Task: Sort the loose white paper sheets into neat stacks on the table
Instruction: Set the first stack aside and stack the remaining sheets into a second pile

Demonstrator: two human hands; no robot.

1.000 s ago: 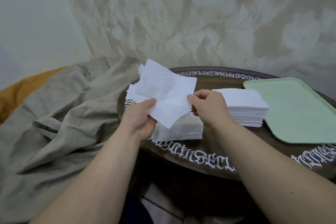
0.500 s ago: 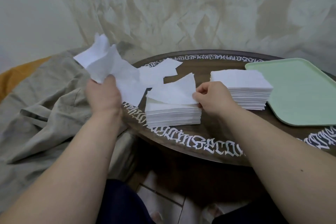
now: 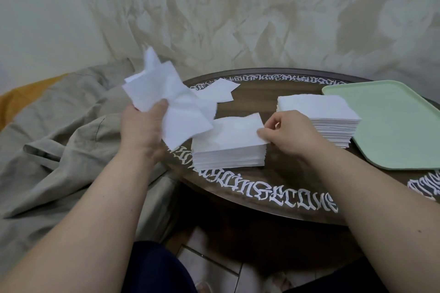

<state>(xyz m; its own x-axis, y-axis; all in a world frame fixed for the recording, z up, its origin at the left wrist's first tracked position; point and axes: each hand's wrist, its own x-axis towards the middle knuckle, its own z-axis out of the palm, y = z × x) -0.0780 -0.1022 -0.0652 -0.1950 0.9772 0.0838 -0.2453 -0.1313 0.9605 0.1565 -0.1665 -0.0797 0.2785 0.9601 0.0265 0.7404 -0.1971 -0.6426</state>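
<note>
Two neat stacks stand on the round dark table already: the near stack at the front-left w/ the lettered rim just below it, and the far stack behind and to the right, just beside a pale green tray.

Left hand holds a loose bundle of sheets up over the table's left edge — thumb clamped across the crumpled paper, fingers curled behind it. Bundle fans out unevenly, its lower corner overlapping the near stack's left side from above.

Right hand is at the near stack's right edge, thumb and forefinger pinching the corner of the top sheet, which lies almost square on the pile, a bit wavy. Other fingers curled in; the wrist seems to hide part of the far stack.

A few stray sheets lie flat further back on the table, unsorted. Grey-beige cloth is heaped off to the left.

Step in hand, I'd say: seating one sheet on the near stack. Next move calls for letting that corner go once edges line up, then pulling another single sheet from the bundle — peel just one, approx. flat, so the stack isn't nudged crooked.
</note>
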